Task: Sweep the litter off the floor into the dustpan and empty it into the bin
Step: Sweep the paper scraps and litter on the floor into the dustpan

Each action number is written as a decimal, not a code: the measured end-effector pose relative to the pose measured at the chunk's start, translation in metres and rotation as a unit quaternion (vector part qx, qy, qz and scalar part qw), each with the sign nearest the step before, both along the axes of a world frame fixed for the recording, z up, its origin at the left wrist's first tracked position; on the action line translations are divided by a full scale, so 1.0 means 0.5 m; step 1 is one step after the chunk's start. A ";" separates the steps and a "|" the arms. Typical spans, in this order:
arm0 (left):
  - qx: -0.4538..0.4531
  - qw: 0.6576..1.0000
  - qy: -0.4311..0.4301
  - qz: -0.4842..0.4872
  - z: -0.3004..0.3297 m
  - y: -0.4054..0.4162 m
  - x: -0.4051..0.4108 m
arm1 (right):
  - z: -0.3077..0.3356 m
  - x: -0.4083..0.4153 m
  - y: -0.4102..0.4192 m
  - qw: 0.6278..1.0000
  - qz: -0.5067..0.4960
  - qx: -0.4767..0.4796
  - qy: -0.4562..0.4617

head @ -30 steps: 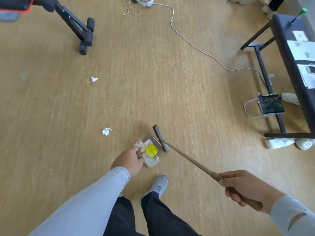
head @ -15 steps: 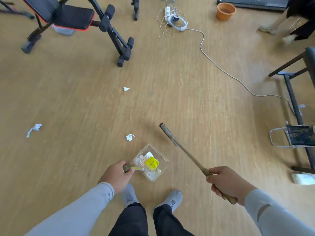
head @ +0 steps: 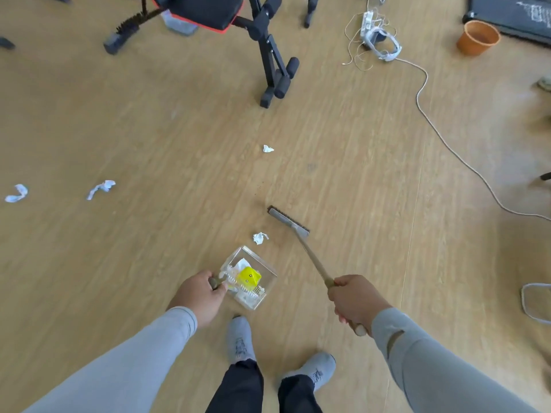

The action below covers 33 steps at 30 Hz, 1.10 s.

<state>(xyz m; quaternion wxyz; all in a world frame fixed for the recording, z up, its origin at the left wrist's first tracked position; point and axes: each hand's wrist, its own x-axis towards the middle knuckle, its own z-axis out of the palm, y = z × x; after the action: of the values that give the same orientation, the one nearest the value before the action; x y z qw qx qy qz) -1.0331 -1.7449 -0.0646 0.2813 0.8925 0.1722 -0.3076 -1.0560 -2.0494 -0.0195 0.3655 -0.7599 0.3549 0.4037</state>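
Observation:
My left hand (head: 198,296) grips the handle of a clear dustpan (head: 262,265) that sits on the wood floor and holds white scraps and a yellow piece (head: 250,277). My right hand (head: 354,302) grips the wooden handle of a broom; its grey brush head (head: 287,222) is just right of a crumpled white paper (head: 260,237), which lies a little beyond the dustpan's mouth. Another paper ball (head: 267,149) lies farther out. Two twisted paper scraps (head: 101,188) (head: 16,193) lie at the left. An orange pot-shaped bin (head: 477,38) stands at the far right.
A black and red exercise bench (head: 268,55) stands at the top centre. A power strip with a white cable (head: 423,90) runs across the right side of the floor. My socked feet (head: 241,341) are just behind the dustpan. A wire frame (head: 533,302) is at the right edge.
The view has tilted up and leftward, showing more of the bench, the orange bin and a second scrap at the left. The broom head has moved out of the dustpan, beside the nearest paper.

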 end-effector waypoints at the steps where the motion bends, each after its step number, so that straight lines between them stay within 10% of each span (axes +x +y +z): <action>1: 0.001 1.000 0.001 -0.001 -0.007 0.009 0.007 | -0.012 0.014 0.019 1.000 0.013 -0.005 0.004; 10: -0.018 1.000 0.003 -0.007 -0.029 0.027 0.022 | 0.020 0.038 0.094 0.970 0.223 -0.020 0.090; 33: -0.045 0.999 0.018 -0.023 0.023 0.073 0.040 | 0.168 0.037 0.039 0.996 0.050 -0.006 0.068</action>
<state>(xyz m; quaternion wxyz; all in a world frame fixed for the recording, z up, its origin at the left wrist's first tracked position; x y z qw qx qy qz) -1.0129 -1.7084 -0.0533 0.3111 0.8769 0.1423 -0.3378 -1.0375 -2.0298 0.0643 0.3153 -0.7494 0.3430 0.4704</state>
